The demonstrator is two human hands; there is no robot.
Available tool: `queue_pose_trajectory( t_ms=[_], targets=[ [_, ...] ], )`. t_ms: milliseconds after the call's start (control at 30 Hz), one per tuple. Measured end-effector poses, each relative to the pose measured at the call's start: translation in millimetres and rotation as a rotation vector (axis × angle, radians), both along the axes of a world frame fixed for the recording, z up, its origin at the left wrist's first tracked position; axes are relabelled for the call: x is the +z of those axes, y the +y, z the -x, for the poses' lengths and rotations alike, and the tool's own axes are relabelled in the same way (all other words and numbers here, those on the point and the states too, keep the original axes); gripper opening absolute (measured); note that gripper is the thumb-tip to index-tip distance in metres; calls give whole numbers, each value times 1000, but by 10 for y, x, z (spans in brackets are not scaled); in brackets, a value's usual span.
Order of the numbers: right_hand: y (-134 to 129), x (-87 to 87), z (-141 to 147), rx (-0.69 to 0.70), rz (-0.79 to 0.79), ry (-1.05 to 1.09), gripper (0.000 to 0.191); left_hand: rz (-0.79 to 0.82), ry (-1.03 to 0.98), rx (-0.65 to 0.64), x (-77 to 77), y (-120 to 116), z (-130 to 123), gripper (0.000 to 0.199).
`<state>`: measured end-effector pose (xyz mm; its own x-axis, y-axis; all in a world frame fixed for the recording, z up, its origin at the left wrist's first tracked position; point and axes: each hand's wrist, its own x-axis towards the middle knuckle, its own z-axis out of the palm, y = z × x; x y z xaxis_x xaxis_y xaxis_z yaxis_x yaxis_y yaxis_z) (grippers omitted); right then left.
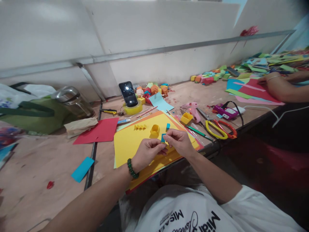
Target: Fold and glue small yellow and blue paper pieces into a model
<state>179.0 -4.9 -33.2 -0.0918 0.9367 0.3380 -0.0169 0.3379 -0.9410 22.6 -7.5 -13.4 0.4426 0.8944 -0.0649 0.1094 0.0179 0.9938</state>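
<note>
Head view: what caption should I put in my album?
Left hand and right hand hold a small blue paper piece over yellow paper.

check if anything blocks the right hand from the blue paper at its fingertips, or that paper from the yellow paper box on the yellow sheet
Nothing visible does: the right hand touches the small blue paper, and no object shows between that and the yellow paper box. The left hand is on the near side.
</note>
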Motion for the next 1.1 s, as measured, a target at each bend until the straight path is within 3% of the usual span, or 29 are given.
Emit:
queue_pose_trajectory(
  t_ms=[400, 667, 900, 1100],
  targets=[
    [4, 4, 4, 27, 21, -33, 38, 13, 29, 26, 24, -15, -17, 45],
    [35, -11, -42, 191, 103, -51, 41, -73, 84, 47, 0, -50, -15, 33],
    [25, -8, -25, 153, 135, -27, 38, -29, 90, 65, 9, -45, -32, 30],
    [37, -40, -26, 143, 126, -57, 39, 43, 32, 4, 25, 16, 0, 36]
  ],
)
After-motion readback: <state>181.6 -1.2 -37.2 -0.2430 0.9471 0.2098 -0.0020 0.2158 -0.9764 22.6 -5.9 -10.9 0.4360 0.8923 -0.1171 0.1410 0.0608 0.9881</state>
